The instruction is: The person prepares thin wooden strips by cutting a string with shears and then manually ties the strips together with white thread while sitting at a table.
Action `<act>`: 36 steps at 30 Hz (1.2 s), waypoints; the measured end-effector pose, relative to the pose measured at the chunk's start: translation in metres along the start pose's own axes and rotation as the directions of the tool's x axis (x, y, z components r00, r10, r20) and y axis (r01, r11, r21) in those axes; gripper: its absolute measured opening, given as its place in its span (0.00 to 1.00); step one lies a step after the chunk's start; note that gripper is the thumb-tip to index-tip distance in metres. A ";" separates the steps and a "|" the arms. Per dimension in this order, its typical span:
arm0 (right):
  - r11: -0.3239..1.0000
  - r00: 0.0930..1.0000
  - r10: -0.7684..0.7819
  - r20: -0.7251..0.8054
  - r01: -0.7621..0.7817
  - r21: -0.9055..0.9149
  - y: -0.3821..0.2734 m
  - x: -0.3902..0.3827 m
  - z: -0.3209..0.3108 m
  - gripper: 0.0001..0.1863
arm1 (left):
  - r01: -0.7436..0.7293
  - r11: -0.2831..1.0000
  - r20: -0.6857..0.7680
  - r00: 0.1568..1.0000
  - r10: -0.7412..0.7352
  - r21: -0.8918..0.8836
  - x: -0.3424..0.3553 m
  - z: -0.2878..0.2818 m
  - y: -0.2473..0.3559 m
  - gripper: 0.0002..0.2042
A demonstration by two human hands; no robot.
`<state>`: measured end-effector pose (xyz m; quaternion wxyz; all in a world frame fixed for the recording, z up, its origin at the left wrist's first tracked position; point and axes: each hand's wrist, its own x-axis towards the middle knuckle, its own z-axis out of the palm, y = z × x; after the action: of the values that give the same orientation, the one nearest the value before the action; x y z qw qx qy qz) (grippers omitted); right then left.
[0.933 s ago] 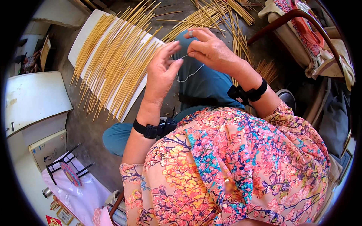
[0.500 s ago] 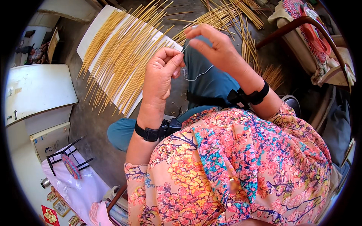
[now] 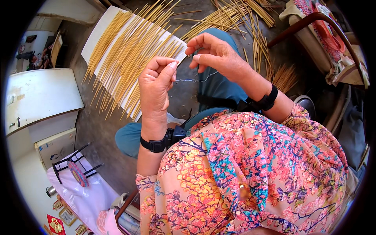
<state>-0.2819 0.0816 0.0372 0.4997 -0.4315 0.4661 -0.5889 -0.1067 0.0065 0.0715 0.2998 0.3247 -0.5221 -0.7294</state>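
My left hand (image 3: 156,86) is raised at the centre, thumb and forefinger pinched on a thin pale thread (image 3: 188,80) that dangles in a slack, kinked loop toward the right. To its upper right, my right hand (image 3: 217,58) has its fingers bent but apart, near the thread; whether the thread touches them is unclear. Both hands are over my blue-trousered knee (image 3: 209,92). Left of them, long yellow straw stalks (image 3: 117,58) lie in rows on a white board (image 3: 90,49).
More loose stalks (image 3: 219,17) lie on the floor beyond my knee. A cushioned chair with a curved armrest (image 3: 297,25) is at upper right. A white cabinet (image 3: 43,94) stands left; a black stool (image 3: 66,168) lies on a lilac-covered surface at lower left.
My left hand has closed into a pinch on the thread and shifted left and down since half a second ago. My right hand has moved slightly down, its fingers more bent.
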 end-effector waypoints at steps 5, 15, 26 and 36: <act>0.976 0.984 0.100 0.149 -0.126 0.177 -0.002 -0.001 0.008 0.22 | -0.006 1.000 0.016 1.000 0.007 -0.010 -0.002 -0.006 -0.002 0.03; 0.993 0.999 0.017 0.028 -0.021 0.117 0.001 0.003 0.020 0.10 | 0.053 0.998 0.010 0.999 -0.053 -0.014 -0.002 -0.004 -0.006 0.03; 0.978 0.992 -0.017 -0.122 -0.009 -0.208 0.009 0.011 0.021 0.16 | 0.125 0.991 0.069 0.990 -0.122 -0.048 0.002 -0.009 -0.013 0.03; 0.993 0.997 -0.070 -0.025 0.067 -0.093 0.019 0.012 0.021 0.10 | 0.117 0.987 -0.011 0.993 -0.119 -0.114 0.007 -0.012 -0.015 0.06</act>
<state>-0.2591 0.0661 0.0234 0.4520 -0.4617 0.4847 -0.5896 -0.1028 -0.0015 0.0535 0.2788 0.3439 -0.4570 -0.7715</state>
